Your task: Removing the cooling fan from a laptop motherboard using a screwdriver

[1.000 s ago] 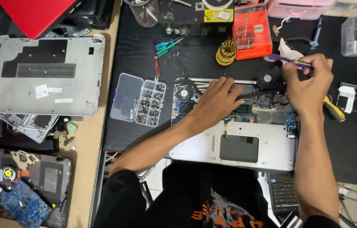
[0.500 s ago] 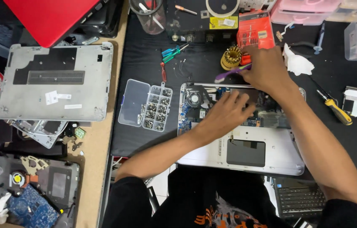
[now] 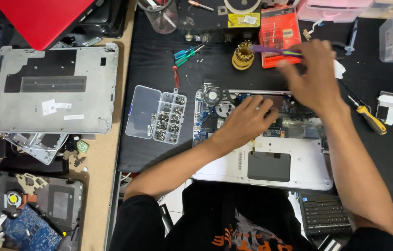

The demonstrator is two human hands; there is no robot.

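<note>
An opened silver laptop base (image 3: pixel 271 179) lies in front of me on a black mat, its blue circuit board and round fan (image 3: pixel 212 96) exposed. My left hand (image 3: pixel 245 122) rests flat on the board near the middle, fingers spread, holding nothing. My right hand (image 3: pixel 310 76) hovers above the laptop's far edge and grips a purple screwdriver (image 3: pixel 271 50), whose tip points left toward a brass-coloured toothed stack (image 3: pixel 243 56).
A clear compartment box of screws (image 3: pixel 157 114) sits left of the laptop. A grey laptop bottom cover (image 3: pixel 50 88) lies further left. An orange bit case (image 3: pixel 279 30), small screwdrivers (image 3: pixel 185 55), a yellow-handled screwdriver (image 3: pixel 368 116) and a loose keyboard (image 3: pixel 324 214) surround the mat.
My right hand has moved left and away from me with the purple screwdriver, from the laptop's right side to above its far edge. My left hand has stayed on the board.
</note>
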